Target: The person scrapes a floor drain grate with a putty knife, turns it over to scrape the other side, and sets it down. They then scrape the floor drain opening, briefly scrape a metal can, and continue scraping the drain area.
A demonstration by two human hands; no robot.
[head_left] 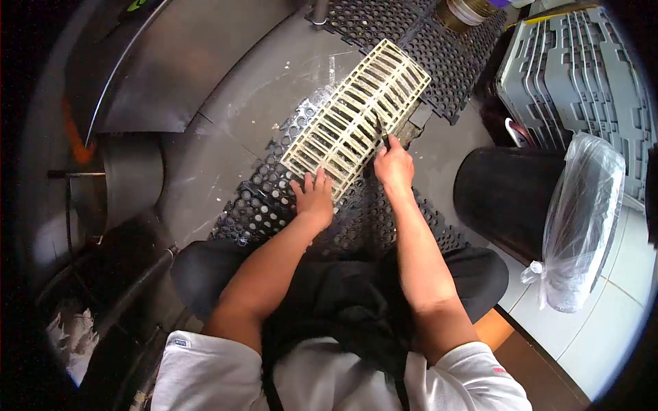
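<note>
Spreading across much of the view, a dark gray floor lies under black rubber mats full of round holes. A person in a white short-sleeved shirt, black apron and dark trousers bends over it, knees wide apart and both arms stretched forward. To the right of the arms, gray plastic crates stand side by side, close to a black bin whose mouth is covered by a clear plastic bag, knotted at one corner.

Ahead of the knees, a long cream grate with rows of slots lies slantwise, one end near the person and the other pointing up and right. Its near part overlaps the holed mat, and dark grime shows between some slats. Beyond its far end, near the top of the view, stands a round container.

The left hand has its fingers spread, with the tips on the near end of the grate. The right hand is at the long right edge, fingers mostly curled in. A thin dark shape shows over the slats just past it; whether the hand holds this cannot be told.
</note>
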